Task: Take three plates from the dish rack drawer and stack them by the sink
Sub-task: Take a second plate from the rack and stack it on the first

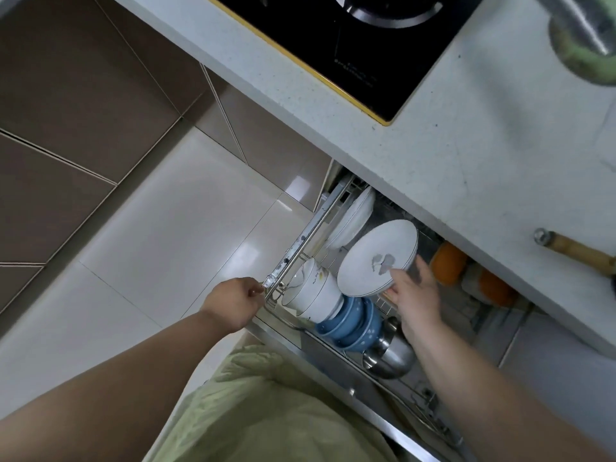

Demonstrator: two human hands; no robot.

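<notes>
The wire dish rack drawer (311,228) is pulled out below the counter. My left hand (233,303) grips its front corner rail. A white plate with a grey motif (373,258) is tilted up above the rack, and my right hand (415,291) holds it by its lower right rim, fingers behind it. More white plates (351,221) stand on edge in the rack behind it, under the counter edge.
White bowls (315,293), blue bowls (353,325) and a steel bowl (390,353) sit at the rack's front. Orange items (448,263) lie further right. Above are the speckled countertop (433,135), a black hob (350,38) and a wooden handle (580,251). Tiled floor (166,228) lies left.
</notes>
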